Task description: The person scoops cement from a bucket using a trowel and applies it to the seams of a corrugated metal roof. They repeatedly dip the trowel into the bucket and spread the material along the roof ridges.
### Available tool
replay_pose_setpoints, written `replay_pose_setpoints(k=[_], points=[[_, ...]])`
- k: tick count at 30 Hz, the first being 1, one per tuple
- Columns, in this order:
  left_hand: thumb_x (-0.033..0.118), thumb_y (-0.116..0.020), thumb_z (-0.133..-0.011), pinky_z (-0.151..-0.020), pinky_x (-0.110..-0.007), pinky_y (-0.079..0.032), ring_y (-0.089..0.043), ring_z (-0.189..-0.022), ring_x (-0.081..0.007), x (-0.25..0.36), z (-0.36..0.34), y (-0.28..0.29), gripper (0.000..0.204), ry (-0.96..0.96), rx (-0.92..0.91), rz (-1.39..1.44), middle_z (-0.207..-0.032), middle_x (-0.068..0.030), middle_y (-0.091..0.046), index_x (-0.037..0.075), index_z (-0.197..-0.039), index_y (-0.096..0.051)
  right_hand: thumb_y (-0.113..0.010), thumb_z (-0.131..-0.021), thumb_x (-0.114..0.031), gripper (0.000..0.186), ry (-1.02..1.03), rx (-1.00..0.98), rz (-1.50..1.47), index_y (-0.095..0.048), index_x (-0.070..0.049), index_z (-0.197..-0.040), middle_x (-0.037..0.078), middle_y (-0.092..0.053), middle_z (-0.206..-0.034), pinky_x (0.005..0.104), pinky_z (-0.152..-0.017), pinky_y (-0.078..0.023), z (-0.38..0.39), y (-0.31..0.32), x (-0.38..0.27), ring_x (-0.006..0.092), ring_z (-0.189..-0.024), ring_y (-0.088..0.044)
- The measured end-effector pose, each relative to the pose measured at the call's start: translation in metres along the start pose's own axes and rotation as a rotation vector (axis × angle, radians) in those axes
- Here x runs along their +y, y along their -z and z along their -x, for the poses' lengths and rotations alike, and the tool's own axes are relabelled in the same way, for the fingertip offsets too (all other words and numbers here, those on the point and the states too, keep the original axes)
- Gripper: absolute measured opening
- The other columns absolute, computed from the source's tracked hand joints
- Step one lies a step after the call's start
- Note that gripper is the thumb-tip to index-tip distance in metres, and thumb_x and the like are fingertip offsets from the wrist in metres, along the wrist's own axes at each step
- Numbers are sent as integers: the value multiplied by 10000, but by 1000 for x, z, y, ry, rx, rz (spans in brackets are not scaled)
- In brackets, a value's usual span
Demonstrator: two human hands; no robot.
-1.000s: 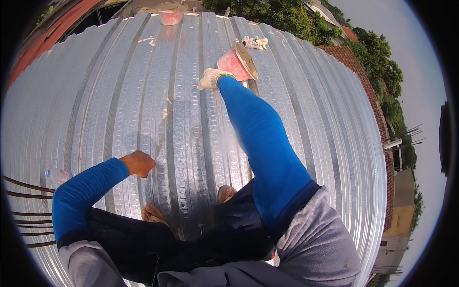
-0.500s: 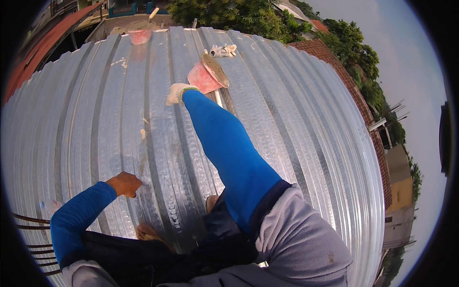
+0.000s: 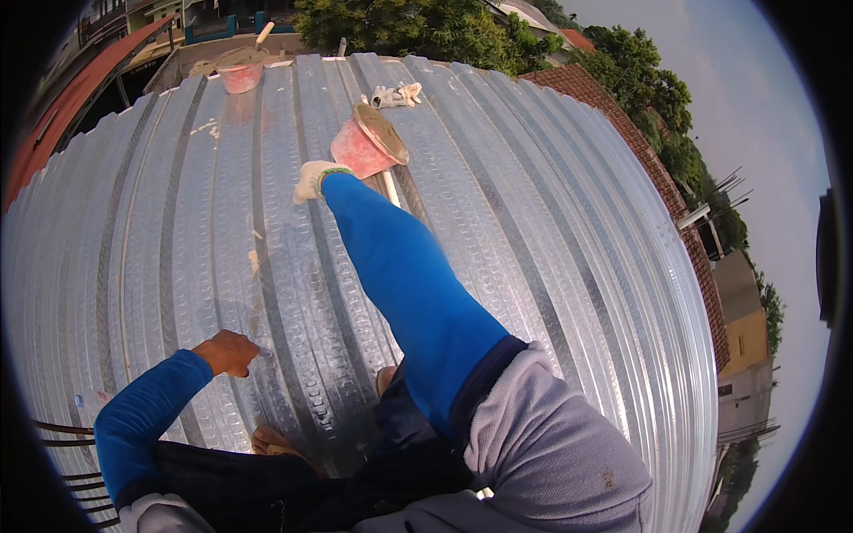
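Note:
My right hand, in a pale knit glove, reaches far forward and lies low over the ribbed metal roof sheet. Just beyond it a pink bucket leans over, filled with grey-brown mortar. A white stick-like piece shows beside the bucket's base. The glove's fingers are bunched and mostly hidden from me. My left hand is bare, its fingers curled inward close above the roof nearer my feet. Its palm is out of sight.
White gloves lie beyond the tilted bucket. Another pink bucket with a pale-handled tool stands at the far left roof edge. Dark curved bars show at lower left. My foot is on the roof. Trees and tiled roofs border the right.
The view has shifted slightly, carrying the roof and buckets left and a little down. Both hands keep nearly the same places on the roof. More of the white stick-like piece shows.

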State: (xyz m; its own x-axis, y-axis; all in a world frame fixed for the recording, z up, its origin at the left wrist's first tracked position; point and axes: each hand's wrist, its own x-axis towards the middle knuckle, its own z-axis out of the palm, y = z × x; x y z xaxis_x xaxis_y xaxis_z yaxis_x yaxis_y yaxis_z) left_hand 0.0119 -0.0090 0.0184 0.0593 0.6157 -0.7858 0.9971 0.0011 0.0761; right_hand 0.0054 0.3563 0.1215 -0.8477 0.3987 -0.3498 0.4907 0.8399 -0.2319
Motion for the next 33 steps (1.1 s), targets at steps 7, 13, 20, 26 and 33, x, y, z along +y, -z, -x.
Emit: replay_pose_setpoints(k=[7,13,20,26,33], points=[[215,-746,-840,-817,-468,-584,-728,-1015,-346,3,5,-2,319,-13,61,20,-1056,-160,-752,47,-1110,-728,-758,-840,-388,561,24,-69,3,-708,39,-1199,180,-737,-1147,451,-861,-572,12,11,-4,312,-979,-727],[192,-737,-832,-812,-467,-577,-720,-1030,-346,5,5,0,328,-1,69,56,-1066,-160,-741,47,-1126,-712,-734,-857,-371,602,10,-109,9,-648,17,-1311,196,-709,-1213,449,-857,-566,20,18,-9,312,-959,-723],[199,-724,-817,-828,-482,-562,-708,-1029,-363,3,2,-5,364,-8,82,60,-1041,-168,-732,60,-1152,-684,-749,-833,-377,576,52,-104,20,-685,31,-1234,208,-735,-1092,441,-813,-565,4,6,-11,310,-896,-721],[137,-722,-806,-789,-467,-583,-730,-993,-352,5,4,-3,295,-3,92,79,-1031,-161,-751,33,-1082,-725,-767,-823,-366,564,60,-80,-18,-697,39,-1209,209,-735,-1100,433,-786,-570,-9,-1,-5,309,-887,-721],[154,-725,-807,-792,-466,-581,-726,-1004,-350,5,4,-3,333,-16,96,55,-1053,-159,-745,45,-1121,-710,-753,-831,-362,562,41,-89,-14,-692,24,-1235,201,-733,-1124,435,-814,-565,5,8,-2,306,-924,-722]])
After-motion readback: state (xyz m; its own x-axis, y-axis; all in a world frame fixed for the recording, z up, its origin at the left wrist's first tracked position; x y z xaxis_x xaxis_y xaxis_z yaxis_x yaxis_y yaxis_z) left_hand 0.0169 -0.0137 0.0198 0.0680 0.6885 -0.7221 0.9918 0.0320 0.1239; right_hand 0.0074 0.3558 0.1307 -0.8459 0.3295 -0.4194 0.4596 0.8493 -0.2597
